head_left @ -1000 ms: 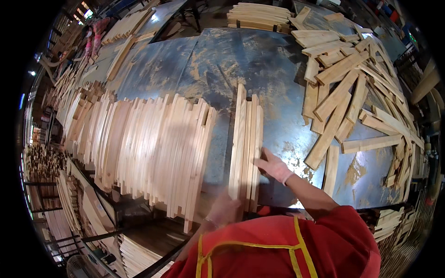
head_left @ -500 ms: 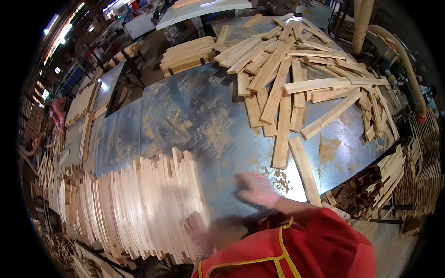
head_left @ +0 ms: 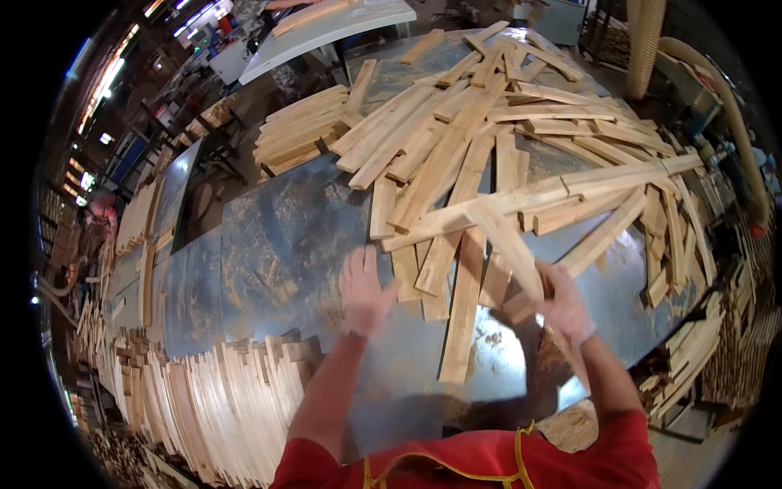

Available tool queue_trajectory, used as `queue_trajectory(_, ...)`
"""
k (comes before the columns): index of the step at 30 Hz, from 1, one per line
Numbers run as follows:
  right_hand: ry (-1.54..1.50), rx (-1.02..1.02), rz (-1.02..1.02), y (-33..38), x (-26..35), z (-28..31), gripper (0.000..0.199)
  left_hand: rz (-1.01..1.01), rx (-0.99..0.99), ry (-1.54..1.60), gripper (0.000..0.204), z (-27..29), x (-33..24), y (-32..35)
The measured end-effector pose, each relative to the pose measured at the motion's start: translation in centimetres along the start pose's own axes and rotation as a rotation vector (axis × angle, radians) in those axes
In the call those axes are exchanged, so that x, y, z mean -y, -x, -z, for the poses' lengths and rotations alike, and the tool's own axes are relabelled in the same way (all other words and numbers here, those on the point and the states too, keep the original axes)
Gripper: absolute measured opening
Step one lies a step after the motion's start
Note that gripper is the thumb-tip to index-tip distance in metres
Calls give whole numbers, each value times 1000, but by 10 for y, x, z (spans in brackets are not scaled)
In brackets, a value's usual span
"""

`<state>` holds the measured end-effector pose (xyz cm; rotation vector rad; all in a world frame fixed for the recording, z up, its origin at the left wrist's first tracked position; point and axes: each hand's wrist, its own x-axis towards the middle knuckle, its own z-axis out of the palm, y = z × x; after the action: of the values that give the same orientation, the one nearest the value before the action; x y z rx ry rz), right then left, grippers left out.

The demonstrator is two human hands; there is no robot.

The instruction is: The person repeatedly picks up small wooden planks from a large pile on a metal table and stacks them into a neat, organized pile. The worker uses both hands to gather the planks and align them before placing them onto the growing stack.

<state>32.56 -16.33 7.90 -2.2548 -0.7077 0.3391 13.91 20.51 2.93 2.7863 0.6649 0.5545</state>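
Note:
My right hand [head_left: 564,308] is closed around a short wooden board [head_left: 511,251], which is tilted up off the table and a little blurred. Left of it, my left hand [head_left: 364,295] hangs over the metal table [head_left: 285,236], fingers stretched out and holding nothing. Just beyond the left fingertips lies the near end of a long pale plank [head_left: 456,216], resting across a loose pile of boards [head_left: 444,155]. Another plank [head_left: 463,326] points toward me between my hands.
A tight row of pale strips [head_left: 220,407] lines the table's near left edge. Stacked boards [head_left: 301,126] stand at the far side, near a white table [head_left: 326,37]. At the right hang ribbed hoses [head_left: 645,49], with more wood strips [head_left: 684,350] below. Sawdust is scattered over the metal.
Both hands have moved forward, my left from beside the strips to the pile's edge. My right hand has taken hold of a board and raised it. The view has shifted.

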Motion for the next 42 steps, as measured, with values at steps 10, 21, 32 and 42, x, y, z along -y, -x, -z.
queue_trajectory(10, 254, 229, 42, -263, 15, -39, 102, 633, 439, 662, 90, -52, 9, -151)
queue_trajectory(21, 286, 290, -46, 16, -29, -95, 113, 164, 398, 190, 61, -25, -110, 95)
queue_trajectory(32, -493, -73, -169, 59, 25, -108, 111, 357, 600, 532, 71, 97, -62, 277)
queue_trajectory(42, -674, 767, -365, 215, 114, -334, 77, 680, 537, 198, 88, 97, -33, 334)
